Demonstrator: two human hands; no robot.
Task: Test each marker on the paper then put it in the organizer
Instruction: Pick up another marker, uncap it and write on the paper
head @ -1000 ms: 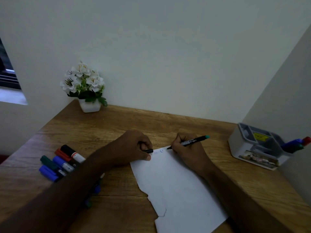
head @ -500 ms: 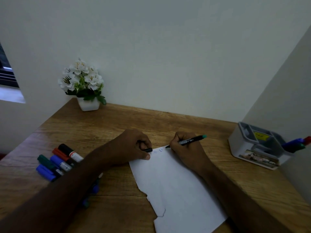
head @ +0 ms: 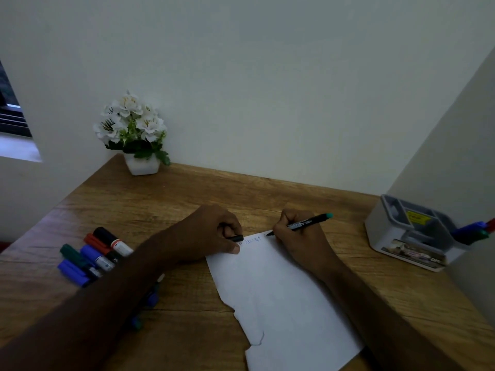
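Pinched in the fingers of the right hand (head: 297, 236) was a thin black marker (head: 302, 224), held as a pen is held, its teal end up and away toward two o'clock and its tip down on the far edge of the paper (head: 281, 295); the left hand (head: 209, 234) was closed about a small black piece, judged to be the cap (head: 237, 238), and its thumb was pressed on the paper's far left corner. Faint marks were seen along that far edge, between the two hands; their colours could not be told.

The paper lay at the desk's (head: 187, 199) centre, ragged along its left side; the loose markers (head: 93, 255), red, green, blue and black, were heaped at nine o'clock, partly hidden by the left forearm; the organizer (head: 409, 236) stood at three o'clock against the side wall, well apart from the paper, and a few markers (head: 474, 231) were already lodged in its right compartment; a flower pot (head: 139, 145) stood at eleven o'clock.

The testing step was judged to be in hand for this marker, with several left untested; the next move would call for the tip to be lifted, the cap to be pressed back on squarely, and the marker to be carried across to three o'clock and dropped in upright; care would be needed lest the paper slide once the thumb is raised.
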